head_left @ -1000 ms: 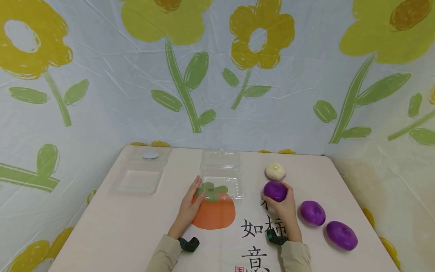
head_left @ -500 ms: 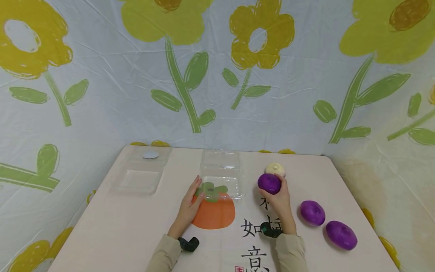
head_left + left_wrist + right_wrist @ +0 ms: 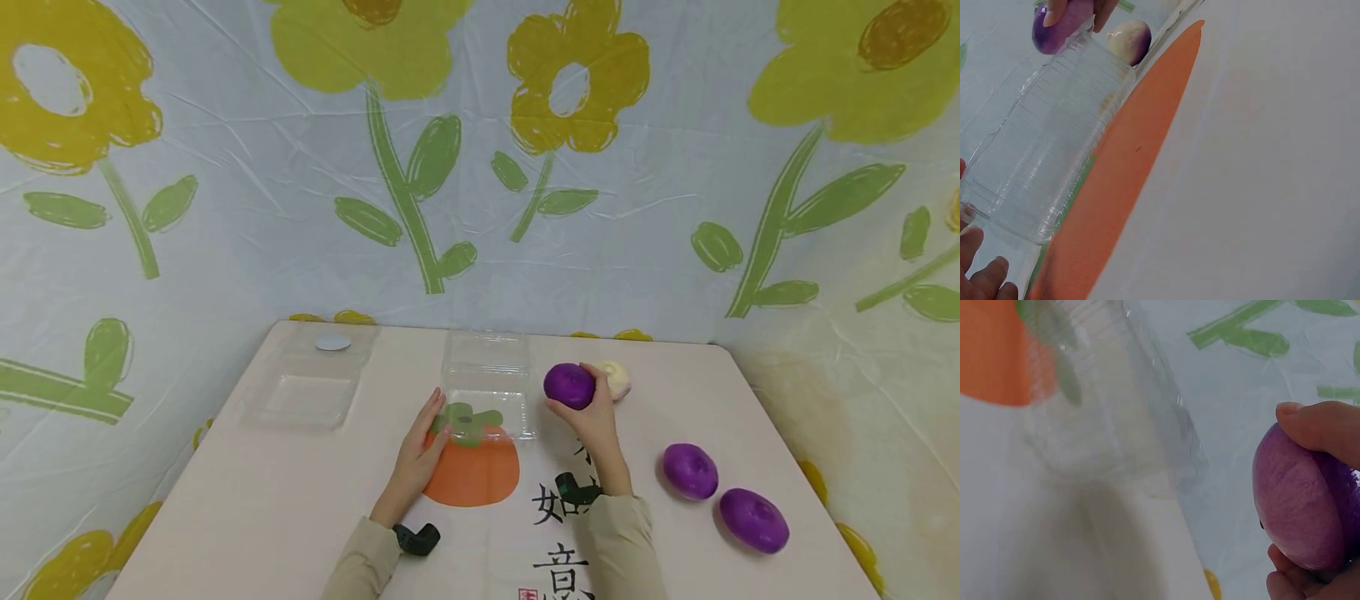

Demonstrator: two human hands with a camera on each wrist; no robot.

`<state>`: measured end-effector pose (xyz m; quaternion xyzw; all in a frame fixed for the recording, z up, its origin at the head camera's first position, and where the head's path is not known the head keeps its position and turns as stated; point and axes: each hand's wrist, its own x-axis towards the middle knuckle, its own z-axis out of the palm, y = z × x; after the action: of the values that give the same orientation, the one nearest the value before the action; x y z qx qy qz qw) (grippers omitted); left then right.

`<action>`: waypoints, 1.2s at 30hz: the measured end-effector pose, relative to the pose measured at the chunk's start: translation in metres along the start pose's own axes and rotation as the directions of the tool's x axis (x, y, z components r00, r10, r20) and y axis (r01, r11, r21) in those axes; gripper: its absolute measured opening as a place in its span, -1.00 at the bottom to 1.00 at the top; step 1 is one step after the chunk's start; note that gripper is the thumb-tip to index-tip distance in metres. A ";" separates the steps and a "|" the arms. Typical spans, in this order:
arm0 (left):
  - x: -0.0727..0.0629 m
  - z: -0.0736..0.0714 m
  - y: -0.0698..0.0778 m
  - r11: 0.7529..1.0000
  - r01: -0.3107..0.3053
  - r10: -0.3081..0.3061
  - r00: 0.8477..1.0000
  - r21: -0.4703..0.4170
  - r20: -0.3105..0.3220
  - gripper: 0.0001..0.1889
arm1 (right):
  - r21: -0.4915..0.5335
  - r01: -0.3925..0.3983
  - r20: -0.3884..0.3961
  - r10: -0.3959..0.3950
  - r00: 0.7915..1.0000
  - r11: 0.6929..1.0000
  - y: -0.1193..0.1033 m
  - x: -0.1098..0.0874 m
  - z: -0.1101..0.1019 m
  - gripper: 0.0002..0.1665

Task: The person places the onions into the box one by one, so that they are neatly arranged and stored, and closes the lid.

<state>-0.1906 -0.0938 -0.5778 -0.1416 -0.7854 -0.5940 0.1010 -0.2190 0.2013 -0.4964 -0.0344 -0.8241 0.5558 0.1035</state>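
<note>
My right hand (image 3: 596, 417) grips a round, glossy purple onion-like vegetable (image 3: 568, 386), thumb on one side and fingers on the other. It is raised to the right of a clear plastic clamshell box (image 3: 491, 404) whose lid is folded back. In the right wrist view, the vegetable's paler, pinkish side (image 3: 1297, 494) shows. My left hand (image 3: 416, 446) rests at the box's front left corner, fingers fairly straight. A cream-coloured bulb (image 3: 618, 380) sits behind the right hand, partly covered by it; the left wrist view shows purple on its side.
Two more purple vegetables, a nearer one (image 3: 753, 520) and a farther one (image 3: 690, 471), lie on the table's right side. Another opened clear box (image 3: 307, 400) stands at the left, with a white oval on its lid. Flower-printed cloth (image 3: 480, 208) hangs behind the table.
My right hand has carried the purple onion-like vegetable leftward and up, from in front of the cream bulb toward the box. My left hand has stayed at the box corner.
</note>
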 end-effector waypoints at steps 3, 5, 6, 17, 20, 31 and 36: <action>0.000 -0.001 0.000 1.000 0.001 -0.001 1.000 -0.002 0.011 -0.40 | 0.012 0.019 0.014 -0.020 1.000 1.000 -0.008 0.003 0.008 0.07; 0.000 -0.001 0.000 1.000 0.000 0.000 1.000 0.003 0.014 -0.40 | 0.013 0.032 0.025 -0.032 0.999 0.999 -0.014 0.005 0.013 0.06; 0.000 -0.001 0.000 1.000 0.000 0.000 1.000 0.004 0.015 -0.40 | 0.016 0.042 0.032 -0.043 0.999 0.999 -0.016 0.006 0.016 0.06; 0.001 0.001 0.002 1.000 -0.013 0.013 1.000 0.009 -0.025 -0.43 | 0.021 0.115 0.114 -0.117 0.987 0.993 -0.030 0.010 0.054 0.06; 0.000 0.001 0.012 1.000 -0.009 0.010 1.000 0.012 -0.027 -0.44 | 0.003 0.113 0.156 -0.112 0.981 0.994 -0.033 0.008 0.064 0.05; -0.002 -0.005 0.035 1.000 0.006 -0.006 1.000 0.005 0.000 -0.45 | -0.087 0.117 0.277 -0.089 0.957 0.989 -0.036 0.002 0.093 0.04; 0.000 -0.001 0.008 1.000 0.002 -0.002 1.000 0.010 -0.010 -0.43 | -0.133 0.141 0.302 -0.096 0.949 0.981 -0.036 0.000 0.103 0.03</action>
<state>-0.1879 -0.0929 -0.5701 -0.1375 -0.7879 -0.5910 0.1051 -0.2388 0.0939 -0.5003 0.0904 -0.8710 0.4828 0.0101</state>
